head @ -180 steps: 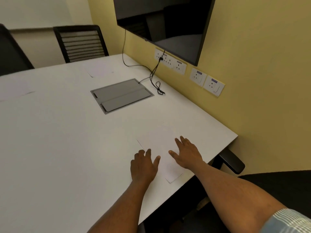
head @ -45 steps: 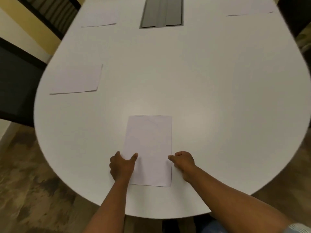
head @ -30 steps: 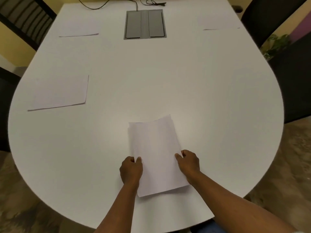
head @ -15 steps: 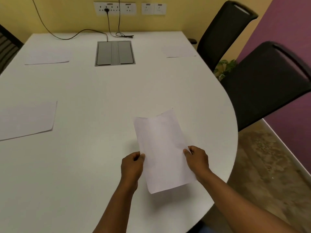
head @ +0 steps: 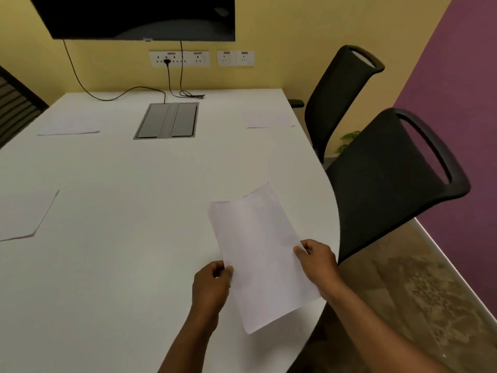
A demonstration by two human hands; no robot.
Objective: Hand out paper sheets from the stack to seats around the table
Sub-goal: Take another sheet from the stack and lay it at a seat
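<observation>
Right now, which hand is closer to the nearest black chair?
The right hand, gripping the held paper's right edge just short of the nearest black chair. The left hand grips the opposite edge, farther away.

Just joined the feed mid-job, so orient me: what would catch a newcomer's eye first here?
First, the paper held up near the table's right edge, pinched by the left hand and the right hand. Next, the two black chairs: the near chair just beyond the paper, the far chair behind it. Sheets already lie at far right, far left and near left.
</observation>
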